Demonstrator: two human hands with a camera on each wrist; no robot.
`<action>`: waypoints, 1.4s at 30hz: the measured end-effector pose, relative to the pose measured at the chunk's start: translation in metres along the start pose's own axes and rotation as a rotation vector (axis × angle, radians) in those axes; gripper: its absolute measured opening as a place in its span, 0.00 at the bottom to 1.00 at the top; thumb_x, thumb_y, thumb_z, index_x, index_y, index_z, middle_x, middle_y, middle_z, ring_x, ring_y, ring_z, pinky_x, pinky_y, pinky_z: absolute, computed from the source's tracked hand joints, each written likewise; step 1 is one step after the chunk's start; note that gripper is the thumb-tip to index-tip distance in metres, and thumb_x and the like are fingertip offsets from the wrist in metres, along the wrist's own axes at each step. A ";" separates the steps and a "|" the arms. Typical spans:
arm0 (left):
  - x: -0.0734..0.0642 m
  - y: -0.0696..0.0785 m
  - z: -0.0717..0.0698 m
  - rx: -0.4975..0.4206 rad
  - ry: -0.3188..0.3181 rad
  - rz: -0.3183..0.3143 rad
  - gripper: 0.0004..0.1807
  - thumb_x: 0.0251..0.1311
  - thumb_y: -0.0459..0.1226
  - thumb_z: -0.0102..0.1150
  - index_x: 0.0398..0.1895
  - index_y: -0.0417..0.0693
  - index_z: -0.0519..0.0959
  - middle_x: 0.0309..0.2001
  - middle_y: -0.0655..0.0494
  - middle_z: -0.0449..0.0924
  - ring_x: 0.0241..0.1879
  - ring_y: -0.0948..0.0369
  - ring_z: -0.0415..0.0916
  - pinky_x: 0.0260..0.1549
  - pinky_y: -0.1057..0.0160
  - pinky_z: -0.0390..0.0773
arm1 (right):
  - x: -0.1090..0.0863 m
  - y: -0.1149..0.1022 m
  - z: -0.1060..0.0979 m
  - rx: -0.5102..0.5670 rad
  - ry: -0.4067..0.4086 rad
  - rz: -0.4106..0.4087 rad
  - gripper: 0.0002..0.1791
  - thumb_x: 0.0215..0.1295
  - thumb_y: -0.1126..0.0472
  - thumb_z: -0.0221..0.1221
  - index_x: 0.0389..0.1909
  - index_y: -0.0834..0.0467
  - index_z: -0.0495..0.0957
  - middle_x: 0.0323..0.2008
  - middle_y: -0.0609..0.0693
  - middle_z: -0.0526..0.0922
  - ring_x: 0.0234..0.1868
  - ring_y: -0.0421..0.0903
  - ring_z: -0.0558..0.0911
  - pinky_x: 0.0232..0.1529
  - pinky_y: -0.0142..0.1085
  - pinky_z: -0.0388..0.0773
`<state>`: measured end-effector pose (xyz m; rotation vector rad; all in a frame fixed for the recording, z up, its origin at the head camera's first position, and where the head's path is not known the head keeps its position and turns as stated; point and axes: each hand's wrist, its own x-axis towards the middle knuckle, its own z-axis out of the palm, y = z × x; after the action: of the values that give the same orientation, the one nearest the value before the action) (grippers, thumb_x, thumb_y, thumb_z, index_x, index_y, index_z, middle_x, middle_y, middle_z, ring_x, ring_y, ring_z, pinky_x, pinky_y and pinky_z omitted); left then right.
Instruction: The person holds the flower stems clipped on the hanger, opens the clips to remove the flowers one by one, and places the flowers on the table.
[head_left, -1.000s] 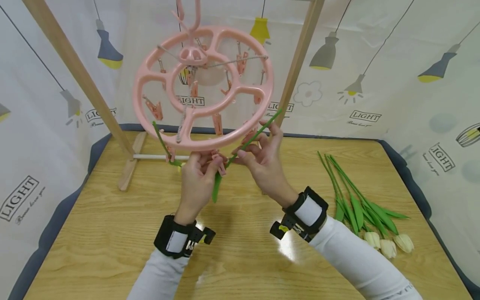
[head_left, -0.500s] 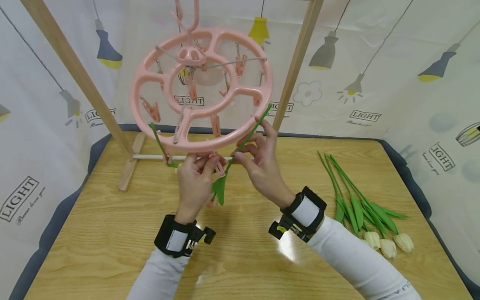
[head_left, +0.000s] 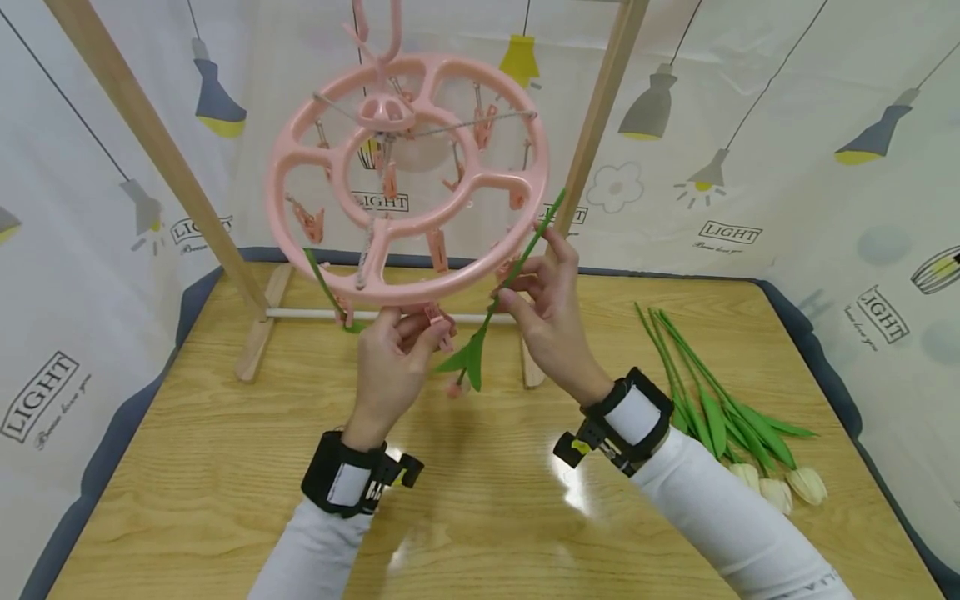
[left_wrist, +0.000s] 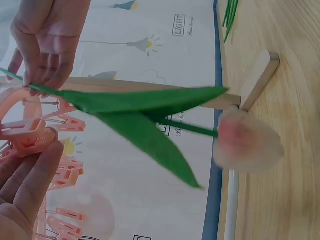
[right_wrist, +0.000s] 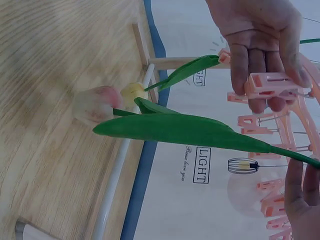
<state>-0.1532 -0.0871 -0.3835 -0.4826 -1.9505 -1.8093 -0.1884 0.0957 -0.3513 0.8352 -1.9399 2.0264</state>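
Observation:
My left hand [head_left: 392, 371] pinches a pink clothespin [head_left: 437, 315] that hangs from the front rim of the round pink drying rack [head_left: 405, 292]. To its right, my right hand [head_left: 557, 333] grips the green stem of an artificial tulip [left_wrist: 247, 142] between thumb and fingers. That tulip hangs upside down, its pink-and-white blossom low and its stem end pointing up past the rim. Stem and clothespin are apart. At the rack's front left, a second tulip with a yellow blossom [right_wrist: 132, 92] hangs upside down from another clothespin [head_left: 343, 312].
White tulips [head_left: 807, 486] with green stems lie on the wooden table [head_left: 465, 517] at the right. A wooden stand [head_left: 161, 158] frames the rack, with a white bar [head_left: 311, 313] low across it. More pink clothespins [head_left: 438, 250] dangle around the rack. Printed cloth surrounds the table.
My right hand has shifted to the right with the tulip, drawing its stem away from the clothespin, and the leaves now show beside my left hand. My left hand keeps its grip on the clothespin.

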 end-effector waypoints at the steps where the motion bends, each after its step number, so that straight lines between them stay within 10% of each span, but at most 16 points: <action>1: 0.000 0.000 -0.001 0.005 -0.013 0.001 0.13 0.59 0.24 0.61 0.44 0.24 0.72 0.36 0.28 0.84 0.34 0.55 0.84 0.33 0.77 0.84 | 0.000 0.000 -0.002 -0.007 0.002 0.004 0.41 0.64 0.83 0.48 0.71 0.65 0.37 0.42 0.48 0.73 0.39 0.44 0.79 0.40 0.29 0.83; 10: -0.001 0.002 -0.005 -0.023 -0.116 -0.001 0.15 0.62 0.24 0.57 0.50 0.25 0.70 0.41 0.29 0.82 0.37 0.46 0.82 0.37 0.75 0.84 | 0.001 0.001 -0.017 -0.074 0.026 -0.003 0.36 0.67 0.81 0.46 0.71 0.66 0.42 0.37 0.51 0.69 0.37 0.44 0.77 0.36 0.27 0.81; 42: -0.004 -0.003 -0.011 -0.028 -0.102 0.006 0.14 0.63 0.25 0.56 0.50 0.26 0.69 0.40 0.30 0.81 0.35 0.50 0.82 0.33 0.75 0.84 | 0.014 -0.011 -0.111 -0.584 0.276 -0.061 0.32 0.70 0.74 0.47 0.74 0.55 0.57 0.39 0.37 0.68 0.35 0.36 0.74 0.34 0.20 0.72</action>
<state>-0.1509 -0.0978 -0.3871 -0.6003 -1.9900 -1.8439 -0.2221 0.2014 -0.3317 0.4384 -2.1287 1.3283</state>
